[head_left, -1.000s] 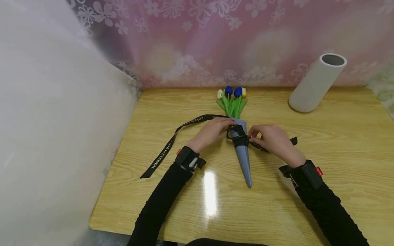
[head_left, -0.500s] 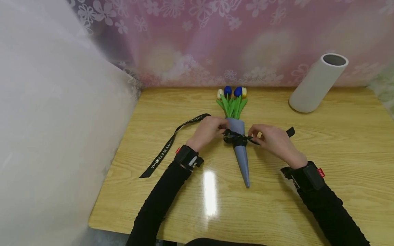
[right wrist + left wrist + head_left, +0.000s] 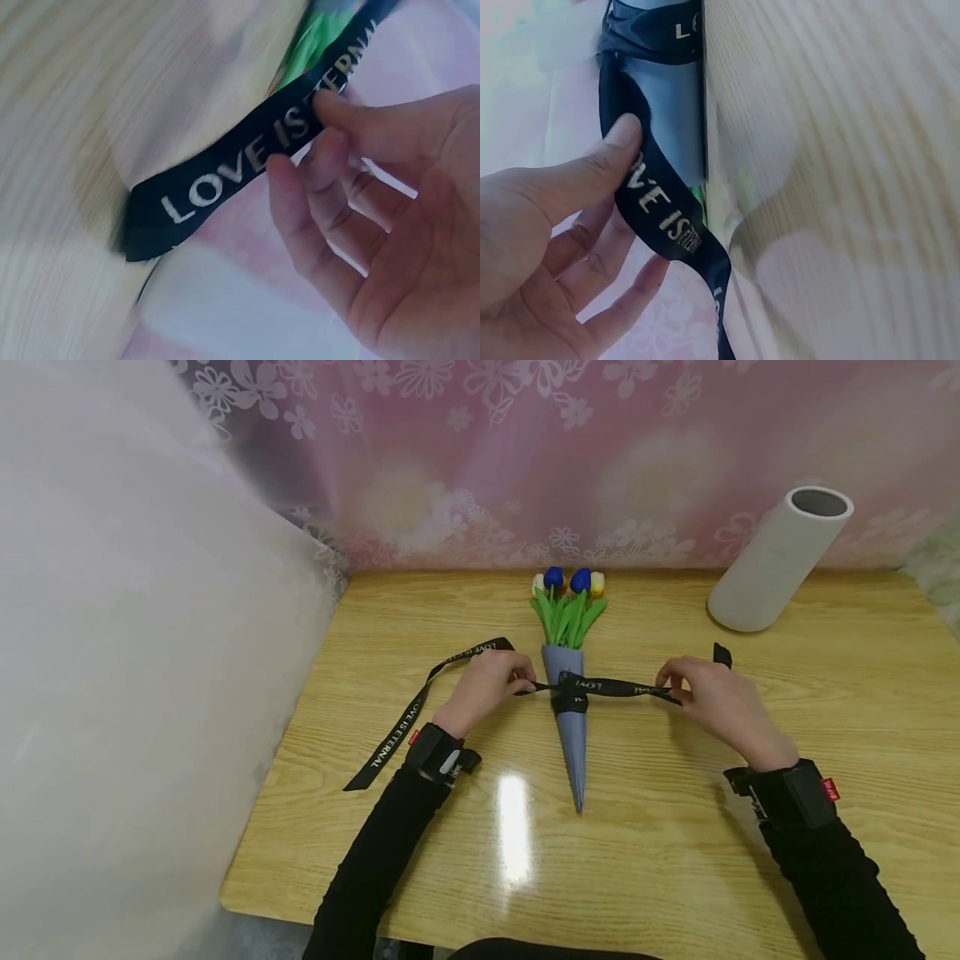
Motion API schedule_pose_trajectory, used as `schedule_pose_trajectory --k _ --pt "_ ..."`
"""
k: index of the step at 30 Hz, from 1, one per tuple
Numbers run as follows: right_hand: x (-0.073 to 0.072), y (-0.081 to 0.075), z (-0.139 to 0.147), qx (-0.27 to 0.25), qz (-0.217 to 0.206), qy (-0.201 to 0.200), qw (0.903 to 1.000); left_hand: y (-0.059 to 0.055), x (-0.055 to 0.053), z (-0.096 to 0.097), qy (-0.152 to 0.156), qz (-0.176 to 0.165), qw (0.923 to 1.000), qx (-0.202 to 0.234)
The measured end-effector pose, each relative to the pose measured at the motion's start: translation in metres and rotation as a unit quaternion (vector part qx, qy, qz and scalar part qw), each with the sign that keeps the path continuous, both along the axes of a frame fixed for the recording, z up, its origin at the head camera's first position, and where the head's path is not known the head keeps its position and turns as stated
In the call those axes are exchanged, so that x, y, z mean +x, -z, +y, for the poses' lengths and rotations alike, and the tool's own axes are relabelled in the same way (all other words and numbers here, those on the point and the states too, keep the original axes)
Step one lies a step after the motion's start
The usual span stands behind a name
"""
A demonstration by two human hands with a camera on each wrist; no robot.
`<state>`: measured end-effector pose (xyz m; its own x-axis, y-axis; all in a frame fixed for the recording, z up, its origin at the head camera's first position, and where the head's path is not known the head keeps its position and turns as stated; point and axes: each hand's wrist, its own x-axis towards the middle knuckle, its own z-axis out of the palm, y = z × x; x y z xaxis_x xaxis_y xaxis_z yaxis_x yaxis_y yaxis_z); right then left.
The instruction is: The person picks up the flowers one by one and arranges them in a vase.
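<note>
A bouquet of blue and white tulips [image 3: 567, 610] lies on the table in a blue-grey cone wrap [image 3: 572, 756]. Around the wrap's middle goes a black ribbon [image 3: 609, 687] lettered "LOVE IS ETERNAL", knotted at the front. My left hand [image 3: 491, 683] pinches one side of it left of the cone; in the left wrist view the thumb [image 3: 624, 135] presses on the band. On the other side my right hand [image 3: 708, 700] pinches the opposite length, its cut end sticking out past the fingers. Between the hands the ribbon runs nearly straight across the cone.
A tall white vase [image 3: 780, 560] stands at the back right of the wooden table [image 3: 645, 860]. The ribbon's long left tail curves over the tabletop. Behind is a pink floral curtain [image 3: 480, 468], and a white wall [image 3: 135, 652] rises at the left.
My right hand has moved well to the right, and the left hand slightly left and away from the cone. The loop at the knot has gone, the ribbon is drawn out, and the cone has shifted left.
</note>
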<state>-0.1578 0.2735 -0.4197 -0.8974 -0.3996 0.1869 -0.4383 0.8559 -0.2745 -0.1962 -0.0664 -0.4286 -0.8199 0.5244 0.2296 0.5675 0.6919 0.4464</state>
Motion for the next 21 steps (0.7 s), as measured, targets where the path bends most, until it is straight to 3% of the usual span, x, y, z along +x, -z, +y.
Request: schedule_pose_trajectory --k 4,8,12,17,21 --pt "0.003 -0.001 0.025 0.019 -0.017 0.04 0.9989 0.0 0.003 -0.007 -0.016 -0.01 0.9998 -0.006" --pt "0.007 -0.005 0.04 0.005 -0.037 0.069 0.9969 -0.002 0.006 -0.011 -0.02 -0.005 0.9997 -0.011" --pt "0.01 -0.006 0.034 -0.022 0.006 0.084 0.9962 -0.006 0.01 -0.008 -0.025 0.032 0.9992 0.004" --pt "0.005 -0.016 -0.003 -0.082 0.066 0.026 0.9941 -0.015 0.018 0.01 -0.008 0.048 0.9984 0.029" --pt "-0.003 -0.015 -0.04 -0.084 0.056 -0.031 0.9943 -0.013 0.022 0.029 0.007 0.043 0.999 0.0"
